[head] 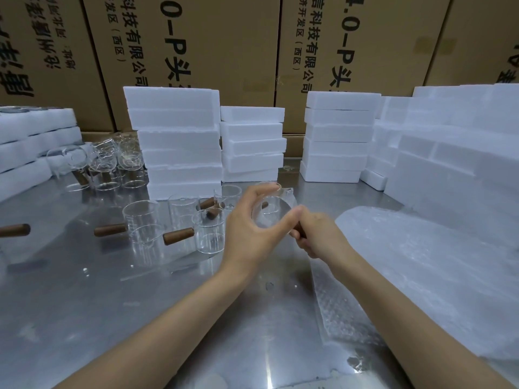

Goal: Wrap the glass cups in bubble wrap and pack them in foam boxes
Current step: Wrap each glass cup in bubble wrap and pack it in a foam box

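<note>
Stainless-steel tabletop [84, 318] stretches under both forearms, backed by tall brown cardboard cartons [196, 46] printed in black.

Both hands meet over the middle of the table on one clear glass cup with a brown wooden handle [271, 213]. The left hand [250, 234] curls thumb and fingers round the glass body, so the cup lies tilted with its open mouth turned toward the camera. The right hand [317, 237] is closed on the wooden handle, which sticks out to the right and slightly toward the person; that is the cup's long axis.

The crinkled sheet of clear bubble wrap [407, 262] lies just right of the right hand and runs under the right forearm, so the right hand is the nearer one to it. In my judgement the cup only has to travel rightward and down onto the sheet before rolling.

More clear glass cups with wooden handles [168, 226] stand just left of the left hand. Stacks of white foam boxes [179, 141] rise beyond both hands, with further stacks [449, 153] to the far right.
</note>
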A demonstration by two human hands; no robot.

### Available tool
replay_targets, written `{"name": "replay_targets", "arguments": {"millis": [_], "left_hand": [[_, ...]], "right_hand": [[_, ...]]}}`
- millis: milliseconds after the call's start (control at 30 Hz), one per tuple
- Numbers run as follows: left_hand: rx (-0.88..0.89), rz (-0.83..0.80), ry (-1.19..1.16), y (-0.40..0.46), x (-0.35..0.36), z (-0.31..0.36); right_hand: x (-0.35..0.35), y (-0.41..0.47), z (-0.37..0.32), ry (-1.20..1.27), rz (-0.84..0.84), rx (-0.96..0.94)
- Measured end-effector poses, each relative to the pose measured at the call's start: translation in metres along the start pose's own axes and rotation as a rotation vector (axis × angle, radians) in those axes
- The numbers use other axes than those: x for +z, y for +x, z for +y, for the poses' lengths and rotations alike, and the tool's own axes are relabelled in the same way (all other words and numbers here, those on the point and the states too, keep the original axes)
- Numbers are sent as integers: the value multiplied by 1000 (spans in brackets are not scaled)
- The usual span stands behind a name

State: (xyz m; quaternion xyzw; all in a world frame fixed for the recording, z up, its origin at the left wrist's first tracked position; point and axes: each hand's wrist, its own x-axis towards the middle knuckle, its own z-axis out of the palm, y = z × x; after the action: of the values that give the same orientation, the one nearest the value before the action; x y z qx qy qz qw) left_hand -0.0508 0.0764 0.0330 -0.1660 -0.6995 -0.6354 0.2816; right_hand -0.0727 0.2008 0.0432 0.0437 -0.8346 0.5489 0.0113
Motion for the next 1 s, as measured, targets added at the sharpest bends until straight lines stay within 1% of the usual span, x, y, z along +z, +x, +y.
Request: {"name": "replay_targets", "arguments": {"millis": [100, 233, 300, 367, 467, 567, 667, 767, 833, 900, 1000], "left_hand": [[-91, 48, -132, 3, 1, 2], [-212, 33, -223, 8, -4, 5], [-260, -16, -260, 12, -6, 6], [-302, -102, -292, 15, -10, 7], [-313, -216, -266, 18, -16, 7], [-229, -283, -185, 19, -18, 9], [-44, -329, 16, 15, -16, 12], [169, -280, 252, 9, -15, 11], [276, -229, 342, 8, -15, 10], [332, -189, 384, 8, -16, 10], [353, -138, 401, 9, -18, 8]], "right_hand": [[1, -1, -1, 25, -13, 1], [-4, -1, -3, 84, -56, 65], [-8, -1, -1, 105, -78, 73], [-10, -1, 1, 146, -114, 86], [-13, 1, 6, 258, -183, 124], [-16, 4, 10, 365, -256, 174], [-19, 4, 11, 482, -356, 250], [-19, 3, 10, 539, -439, 298], [-18, 2, 9, 535, -466, 297], [-16, 1, 8, 521, -468, 279], [-13, -1, 7, 495, -425, 244]]}}
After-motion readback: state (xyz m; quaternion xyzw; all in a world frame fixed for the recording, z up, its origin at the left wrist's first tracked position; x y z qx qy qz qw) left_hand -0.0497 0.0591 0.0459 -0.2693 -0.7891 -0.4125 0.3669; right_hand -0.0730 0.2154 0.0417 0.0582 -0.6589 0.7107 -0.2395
